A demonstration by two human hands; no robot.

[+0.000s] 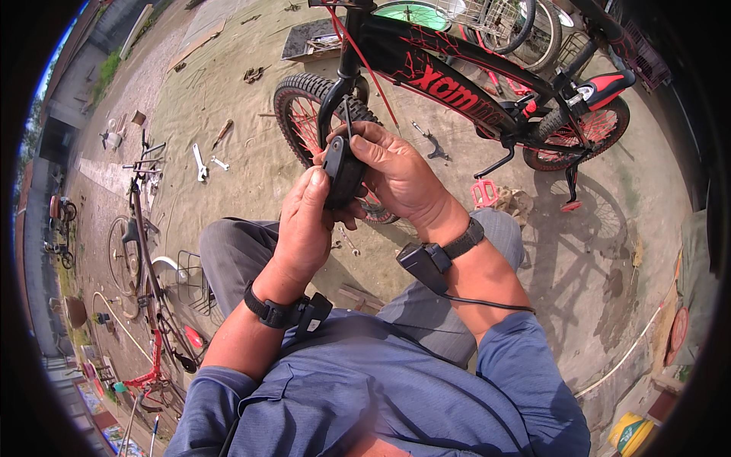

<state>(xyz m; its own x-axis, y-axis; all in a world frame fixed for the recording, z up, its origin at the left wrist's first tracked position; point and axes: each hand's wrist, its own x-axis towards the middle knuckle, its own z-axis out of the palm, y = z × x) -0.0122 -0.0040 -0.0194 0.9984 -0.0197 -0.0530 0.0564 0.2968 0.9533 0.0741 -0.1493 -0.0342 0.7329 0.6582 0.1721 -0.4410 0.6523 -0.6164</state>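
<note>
Dull-green groundsheet, silver wrenches, brown-handled tool

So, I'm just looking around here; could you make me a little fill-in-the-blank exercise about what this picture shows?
1. The left hand and right hand hold the same part, which is coloured ____.
2. The spokes of the front wheel on the near bike are coloured ____.
3. In the picture, the big wrench lies to the ____ of that wheel.
4. The person's shirt is coloured ____.

Missing words: black; red; left; blue.
</note>
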